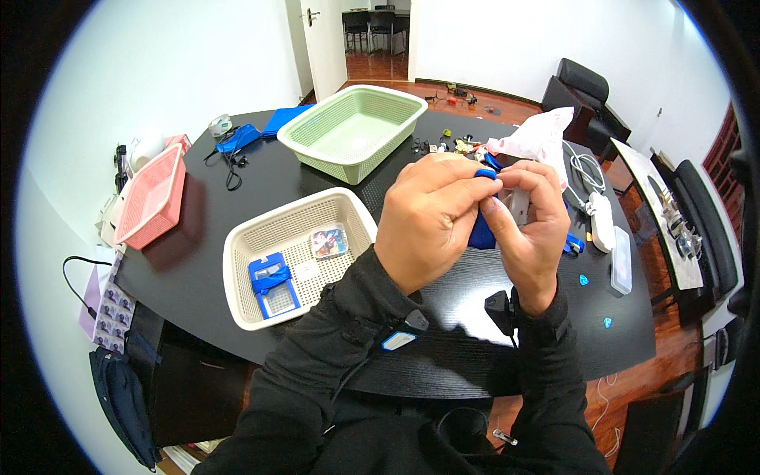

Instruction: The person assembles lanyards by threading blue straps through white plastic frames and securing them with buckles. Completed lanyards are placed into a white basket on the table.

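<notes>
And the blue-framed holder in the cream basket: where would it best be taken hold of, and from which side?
Probably by the blue strap across the middle of the blue-framed holder, pinched from above. The holder lies flat inside the cream basket, whose walls hinder a low approach from the side, while the bunched strap offers something to pinch.

Bright light leaves white glare on the black table (463, 305), and fisheye distortion curves the edges.
</notes>
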`<act>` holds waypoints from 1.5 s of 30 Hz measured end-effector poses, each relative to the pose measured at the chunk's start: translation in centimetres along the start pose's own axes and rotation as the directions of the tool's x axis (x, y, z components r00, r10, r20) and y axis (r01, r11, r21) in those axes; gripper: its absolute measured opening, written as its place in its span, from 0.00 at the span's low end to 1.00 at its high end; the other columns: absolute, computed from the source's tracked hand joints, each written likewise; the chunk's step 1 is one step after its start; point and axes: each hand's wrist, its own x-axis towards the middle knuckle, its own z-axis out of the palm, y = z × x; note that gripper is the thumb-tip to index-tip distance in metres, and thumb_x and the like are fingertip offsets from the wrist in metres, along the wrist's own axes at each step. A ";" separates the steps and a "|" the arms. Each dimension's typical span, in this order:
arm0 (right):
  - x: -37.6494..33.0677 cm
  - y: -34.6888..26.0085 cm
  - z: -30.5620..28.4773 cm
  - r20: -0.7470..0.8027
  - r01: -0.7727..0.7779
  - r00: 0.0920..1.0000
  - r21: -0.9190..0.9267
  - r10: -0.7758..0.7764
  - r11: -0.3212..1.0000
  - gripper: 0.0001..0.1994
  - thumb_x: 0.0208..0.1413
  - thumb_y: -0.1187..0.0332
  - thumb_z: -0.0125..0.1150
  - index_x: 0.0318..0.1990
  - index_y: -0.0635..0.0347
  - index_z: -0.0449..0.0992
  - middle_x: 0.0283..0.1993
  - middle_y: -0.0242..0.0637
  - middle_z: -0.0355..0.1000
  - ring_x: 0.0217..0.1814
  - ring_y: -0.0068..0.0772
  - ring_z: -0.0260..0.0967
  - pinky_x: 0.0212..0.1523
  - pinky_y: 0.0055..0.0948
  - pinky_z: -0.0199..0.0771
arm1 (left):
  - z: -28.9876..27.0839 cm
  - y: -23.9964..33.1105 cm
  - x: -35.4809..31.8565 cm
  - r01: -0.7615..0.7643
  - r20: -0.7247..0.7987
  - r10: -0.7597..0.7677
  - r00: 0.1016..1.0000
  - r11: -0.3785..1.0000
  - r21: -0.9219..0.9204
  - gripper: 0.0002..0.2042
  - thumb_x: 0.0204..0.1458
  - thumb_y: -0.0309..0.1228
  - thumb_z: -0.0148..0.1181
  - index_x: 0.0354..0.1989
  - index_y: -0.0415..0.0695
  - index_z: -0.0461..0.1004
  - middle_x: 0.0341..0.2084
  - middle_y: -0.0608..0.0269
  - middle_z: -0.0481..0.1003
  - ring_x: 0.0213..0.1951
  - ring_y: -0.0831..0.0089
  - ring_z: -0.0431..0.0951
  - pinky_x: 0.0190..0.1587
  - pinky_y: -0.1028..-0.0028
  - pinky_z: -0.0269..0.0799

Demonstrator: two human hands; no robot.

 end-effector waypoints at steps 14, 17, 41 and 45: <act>-0.2 -0.2 -0.3 -0.020 0.018 1.000 0.006 -0.018 1.000 0.06 0.53 0.76 0.67 0.37 0.65 0.76 0.43 0.39 0.70 0.43 0.32 0.69 0.46 0.27 0.69 | -0.4 0.7 0.3 0.150 -0.006 -0.151 0.988 0.983 -0.105 0.21 0.42 0.17 0.65 0.49 0.41 0.75 0.46 0.57 0.76 0.40 0.68 0.78 0.41 0.73 0.73; -0.2 0.1 -0.3 -0.028 0.048 0.999 0.037 -0.047 0.998 0.06 0.54 0.76 0.66 0.38 0.65 0.75 0.43 0.39 0.69 0.43 0.32 0.68 0.46 0.27 0.69 | -0.4 1.0 0.1 0.316 0.014 -0.323 0.946 0.916 -0.245 0.22 0.42 0.17 0.65 0.49 0.42 0.74 0.49 0.55 0.74 0.43 0.69 0.76 0.42 0.73 0.73; -0.9 1.1 -0.1 -0.198 0.309 0.916 -0.207 -0.349 0.928 0.08 0.52 0.77 0.67 0.39 0.63 0.74 0.43 0.43 0.69 0.43 0.36 0.68 0.46 0.31 0.69 | 1.3 -0.5 -0.9 0.397 0.243 -0.329 0.913 0.853 -0.338 0.09 0.45 0.26 0.69 0.35 0.38 0.82 0.58 0.40 0.65 0.61 0.48 0.68 0.64 0.60 0.63; -1.2 1.0 0.1 -0.219 0.270 0.927 -0.170 -0.304 0.948 0.08 0.53 0.76 0.66 0.38 0.62 0.74 0.44 0.44 0.68 0.44 0.36 0.68 0.48 0.31 0.68 | 0.7 -0.2 -0.5 0.502 0.341 -0.389 0.856 0.785 -0.363 0.11 0.42 0.29 0.75 0.35 0.41 0.82 0.51 0.51 0.69 0.57 0.58 0.70 0.62 0.62 0.64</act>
